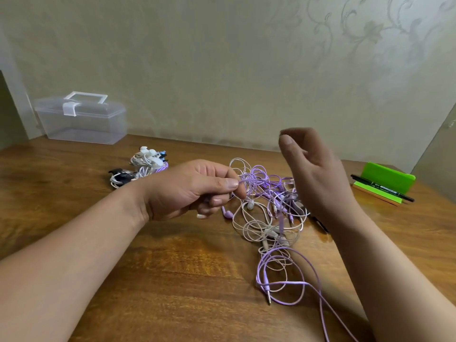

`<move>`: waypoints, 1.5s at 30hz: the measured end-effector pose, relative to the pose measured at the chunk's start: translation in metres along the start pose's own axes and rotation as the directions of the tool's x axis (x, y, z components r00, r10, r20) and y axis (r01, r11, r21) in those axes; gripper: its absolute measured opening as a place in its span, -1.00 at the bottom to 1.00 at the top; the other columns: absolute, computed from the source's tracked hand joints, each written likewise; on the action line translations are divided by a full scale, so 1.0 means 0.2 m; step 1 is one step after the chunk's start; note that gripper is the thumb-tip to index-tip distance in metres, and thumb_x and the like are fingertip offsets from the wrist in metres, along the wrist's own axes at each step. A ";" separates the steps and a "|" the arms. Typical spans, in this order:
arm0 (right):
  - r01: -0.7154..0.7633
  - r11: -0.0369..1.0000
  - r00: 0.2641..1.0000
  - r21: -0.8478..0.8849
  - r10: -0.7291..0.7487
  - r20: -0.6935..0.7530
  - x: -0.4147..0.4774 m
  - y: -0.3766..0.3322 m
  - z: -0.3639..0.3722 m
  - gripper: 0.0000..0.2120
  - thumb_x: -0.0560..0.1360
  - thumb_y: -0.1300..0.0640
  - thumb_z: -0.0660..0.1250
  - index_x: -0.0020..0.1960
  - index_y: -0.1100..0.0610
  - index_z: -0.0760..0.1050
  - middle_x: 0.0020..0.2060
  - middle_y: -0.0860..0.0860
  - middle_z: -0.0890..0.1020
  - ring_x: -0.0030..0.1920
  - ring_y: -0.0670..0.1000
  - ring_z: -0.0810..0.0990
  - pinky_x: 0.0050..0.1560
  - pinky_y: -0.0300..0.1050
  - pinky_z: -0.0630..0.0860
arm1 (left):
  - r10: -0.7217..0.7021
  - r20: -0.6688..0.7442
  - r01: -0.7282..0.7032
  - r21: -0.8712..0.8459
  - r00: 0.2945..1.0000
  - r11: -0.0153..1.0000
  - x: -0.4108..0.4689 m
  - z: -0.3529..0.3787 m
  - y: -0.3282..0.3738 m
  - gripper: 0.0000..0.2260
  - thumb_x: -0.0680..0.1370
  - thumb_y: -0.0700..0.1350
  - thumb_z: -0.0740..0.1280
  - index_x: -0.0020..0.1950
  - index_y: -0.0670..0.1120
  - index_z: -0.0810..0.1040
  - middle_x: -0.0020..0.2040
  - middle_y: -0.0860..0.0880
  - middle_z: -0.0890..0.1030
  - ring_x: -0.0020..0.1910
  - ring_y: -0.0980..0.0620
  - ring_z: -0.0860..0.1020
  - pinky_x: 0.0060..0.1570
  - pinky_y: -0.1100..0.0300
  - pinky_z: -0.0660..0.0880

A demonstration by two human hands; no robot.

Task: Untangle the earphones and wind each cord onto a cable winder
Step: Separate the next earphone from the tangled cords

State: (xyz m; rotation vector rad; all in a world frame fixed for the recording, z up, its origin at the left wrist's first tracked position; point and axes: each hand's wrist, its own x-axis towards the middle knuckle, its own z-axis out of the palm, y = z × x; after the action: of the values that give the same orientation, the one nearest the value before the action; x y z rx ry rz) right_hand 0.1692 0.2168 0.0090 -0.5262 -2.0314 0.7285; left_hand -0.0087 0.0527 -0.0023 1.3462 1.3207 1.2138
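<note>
Centre frame, on the brown wooden table [172, 267], lay the tangled purple and pink earphone cords [266, 218]; the left hand [192, 188] pinched a purple strand [249, 180], while the raised right hand [313, 169] curled its fingers [286, 140] loosely, holding nothing.

The left forearm [74, 255] and the right forearm [394, 272] are bare for all their visible length, from the near edge to the wrists. The left hand [187, 191] has short, plain nails, the thumbnail broad and trimmed close. The right hand [318, 174] is blurred; only its thumbnail shows clearly, short and plain
</note>
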 end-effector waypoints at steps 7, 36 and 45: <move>-0.062 0.990 0.852 0.126 -0.014 0.524 -0.08 -0.09 0.09 -0.78 0.70 -0.03 0.26 0.20 0.06 0.58 -0.28 0.01 0.68 -0.30 0.01 0.69 -0.23 -0.05 0.60 | 0.039 -0.082 -0.029 0.119 0.996 0.993 0.01 0.01 0.00 -0.81 0.70 -0.17 0.20 -0.04 -0.19 0.53 -0.38 -0.06 0.39 -0.47 0.06 0.29 -0.44 0.21 0.26; -0.275 0.899 0.907 0.342 0.125 0.402 -0.02 0.06 0.11 -0.77 0.68 0.04 0.33 0.08 0.18 0.66 -0.46 -0.09 0.39 -0.46 -0.12 0.30 -0.41 -0.18 0.26 | 0.132 -0.155 -0.161 -0.193 0.979 0.968 0.05 0.06 -0.02 -0.59 0.57 -0.21 0.34 0.43 -0.06 0.55 0.15 -0.23 0.70 -0.23 -0.02 0.66 -0.10 -0.02 0.61; -0.037 0.997 0.879 0.072 -0.002 0.477 -0.08 0.01 0.18 -0.81 0.70 0.14 0.25 0.05 0.10 0.65 -0.21 0.26 0.58 -0.31 0.05 0.43 -0.25 0.08 0.40 | 0.169 -0.385 -0.221 -0.094 0.907 0.971 0.08 0.05 -0.03 -0.63 0.63 -0.34 0.29 0.38 -0.04 0.54 0.22 -0.08 0.70 -0.33 0.02 0.63 -0.15 0.16 0.67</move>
State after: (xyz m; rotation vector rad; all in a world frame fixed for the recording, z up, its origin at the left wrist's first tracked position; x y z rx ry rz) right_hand 0.1458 0.1977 -0.0175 -0.3382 -2.4403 1.0246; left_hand -0.0002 0.0703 -0.0091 1.2082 1.3539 1.7364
